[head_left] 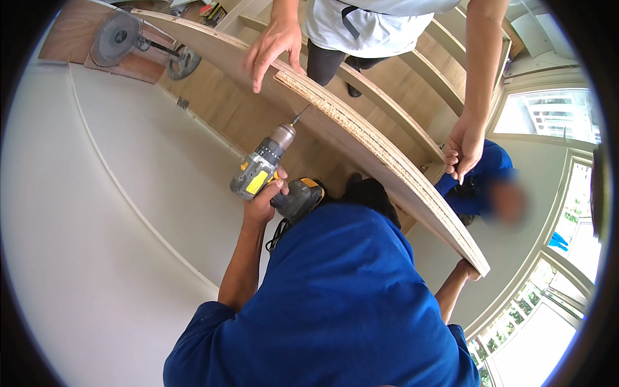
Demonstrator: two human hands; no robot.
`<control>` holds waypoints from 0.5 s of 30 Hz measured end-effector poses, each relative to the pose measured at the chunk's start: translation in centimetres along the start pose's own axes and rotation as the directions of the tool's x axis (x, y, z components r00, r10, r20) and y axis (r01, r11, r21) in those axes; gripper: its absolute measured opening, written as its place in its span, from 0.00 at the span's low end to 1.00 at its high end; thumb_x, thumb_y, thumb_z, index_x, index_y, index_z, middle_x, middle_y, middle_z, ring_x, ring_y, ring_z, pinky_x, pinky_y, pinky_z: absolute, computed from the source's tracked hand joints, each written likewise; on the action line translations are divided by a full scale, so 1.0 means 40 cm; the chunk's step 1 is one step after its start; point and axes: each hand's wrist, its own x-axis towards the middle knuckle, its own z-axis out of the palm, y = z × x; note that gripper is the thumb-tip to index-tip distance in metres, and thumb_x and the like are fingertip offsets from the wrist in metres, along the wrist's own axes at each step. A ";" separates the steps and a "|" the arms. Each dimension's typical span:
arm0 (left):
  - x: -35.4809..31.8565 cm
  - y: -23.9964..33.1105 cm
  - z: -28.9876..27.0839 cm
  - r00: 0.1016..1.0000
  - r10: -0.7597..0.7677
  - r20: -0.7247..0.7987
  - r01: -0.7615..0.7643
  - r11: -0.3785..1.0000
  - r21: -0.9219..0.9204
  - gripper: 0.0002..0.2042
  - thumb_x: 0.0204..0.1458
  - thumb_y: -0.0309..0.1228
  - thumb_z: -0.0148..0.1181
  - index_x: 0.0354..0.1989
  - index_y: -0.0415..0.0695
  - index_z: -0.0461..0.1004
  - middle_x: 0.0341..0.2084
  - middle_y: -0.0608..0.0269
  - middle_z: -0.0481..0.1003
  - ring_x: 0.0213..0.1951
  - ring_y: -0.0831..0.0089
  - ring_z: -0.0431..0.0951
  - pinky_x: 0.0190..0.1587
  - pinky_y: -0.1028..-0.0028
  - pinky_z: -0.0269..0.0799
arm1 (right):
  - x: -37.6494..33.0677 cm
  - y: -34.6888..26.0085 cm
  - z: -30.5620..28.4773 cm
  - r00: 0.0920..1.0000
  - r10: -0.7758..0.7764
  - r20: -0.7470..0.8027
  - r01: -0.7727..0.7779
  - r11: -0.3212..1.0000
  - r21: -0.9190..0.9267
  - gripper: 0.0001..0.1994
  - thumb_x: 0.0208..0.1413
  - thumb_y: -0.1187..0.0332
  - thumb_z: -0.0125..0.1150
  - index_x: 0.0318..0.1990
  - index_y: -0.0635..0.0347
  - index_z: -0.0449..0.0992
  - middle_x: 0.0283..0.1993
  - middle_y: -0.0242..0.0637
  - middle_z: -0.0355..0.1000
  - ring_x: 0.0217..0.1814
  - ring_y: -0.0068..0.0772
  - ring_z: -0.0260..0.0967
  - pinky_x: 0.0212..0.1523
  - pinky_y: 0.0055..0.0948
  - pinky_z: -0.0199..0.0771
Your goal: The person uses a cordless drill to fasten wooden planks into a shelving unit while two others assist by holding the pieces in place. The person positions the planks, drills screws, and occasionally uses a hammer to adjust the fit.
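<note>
- left hand (pixel 263 200) wrapped tight round the grip of a grey and yellow cordless drill (pixel 267 166), held up in front of the blue-shirted chest.
- drill bit (pixel 298 117) aimed up and to the right, tip just beside the raw chipboard edge of a long wooden panel (pixel 380 155); cannot tell whether touching.
- panel running on a slant from upper left to lower right, above and to the right of the drill.
- right hand (pixel 469 269) pressed under the panel's lower right end, mostly hidden by the board, so cannot tell whether fingers closed or spread.
- hands well apart, panel between them.
- two hands of another person in a pale shirt on the same panel: one (pixel 271 48) spread over the top edge just above the bit, the other (pixel 463 148) gripping the far edge further right.
- wooden shelf frame (pixel 412 84) behind the panel; white wall (pixel 97 213) at left.
</note>
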 end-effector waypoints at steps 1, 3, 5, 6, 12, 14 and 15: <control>0.000 0.000 0.001 1.000 0.002 -0.001 -0.002 1.000 -0.004 0.13 0.54 0.23 0.64 0.48 0.39 0.76 0.38 0.59 0.78 0.31 0.71 0.78 0.37 0.70 0.76 | -0.004 0.000 0.001 1.000 -0.003 0.007 0.003 1.000 -0.003 0.18 0.61 0.60 0.45 0.41 0.65 0.78 0.47 0.52 0.80 0.46 0.51 0.82 0.50 0.54 0.84; 0.000 -0.004 -0.009 1.000 -0.013 0.003 0.013 1.000 -0.020 0.14 0.54 0.20 0.63 0.50 0.39 0.75 0.38 0.59 0.78 0.31 0.71 0.78 0.36 0.70 0.76 | -0.007 -0.014 0.005 1.000 -0.018 0.024 0.018 1.000 -0.013 0.18 0.61 0.60 0.45 0.40 0.64 0.78 0.46 0.52 0.81 0.45 0.50 0.82 0.49 0.54 0.84; 0.004 -0.010 -0.020 0.999 -0.032 -0.001 0.032 0.998 -0.045 0.15 0.54 0.19 0.63 0.50 0.39 0.75 0.37 0.59 0.79 0.31 0.71 0.78 0.36 0.69 0.76 | 0.002 -0.041 0.020 0.999 -0.048 0.025 0.049 0.998 -0.039 0.17 0.61 0.60 0.45 0.38 0.64 0.78 0.44 0.52 0.81 0.43 0.50 0.82 0.48 0.54 0.84; 0.008 -0.014 -0.021 0.999 -0.044 -0.003 0.044 0.998 -0.054 0.15 0.54 0.19 0.63 0.50 0.39 0.75 0.36 0.59 0.79 0.31 0.71 0.78 0.36 0.69 0.76 | 0.004 -0.060 0.018 0.998 -0.066 0.021 0.067 0.996 -0.053 0.17 0.60 0.61 0.46 0.37 0.64 0.78 0.43 0.52 0.81 0.43 0.50 0.82 0.48 0.55 0.84; 0.004 -0.005 -0.011 0.998 -0.057 -0.009 0.057 0.998 -0.028 0.14 0.53 0.21 0.64 0.49 0.39 0.75 0.35 0.60 0.78 0.30 0.71 0.78 0.36 0.69 0.76 | -0.157 -0.041 0.160 0.988 -0.151 -0.046 0.143 0.979 -0.148 0.16 0.60 0.61 0.46 0.31 0.62 0.76 0.35 0.49 0.78 0.35 0.51 0.78 0.44 0.55 0.82; 0.005 -0.007 -0.014 0.998 -0.069 -0.005 0.069 0.997 -0.035 0.14 0.53 0.22 0.65 0.49 0.40 0.75 0.35 0.60 0.78 0.30 0.71 0.78 0.36 0.69 0.76 | -0.149 -0.049 0.144 0.993 -0.112 -0.048 0.107 0.990 -0.095 0.15 0.59 0.61 0.46 0.30 0.62 0.75 0.33 0.48 0.76 0.33 0.51 0.77 0.42 0.55 0.81; 0.003 -0.004 -0.011 0.997 -0.072 -0.007 0.072 0.997 -0.035 0.14 0.53 0.22 0.65 0.49 0.40 0.75 0.35 0.60 0.78 0.30 0.71 0.77 0.37 0.69 0.76 | -0.138 -0.050 0.126 0.995 -0.091 -0.050 0.088 0.994 -0.069 0.15 0.59 0.61 0.46 0.30 0.61 0.74 0.32 0.48 0.76 0.32 0.50 0.76 0.42 0.55 0.81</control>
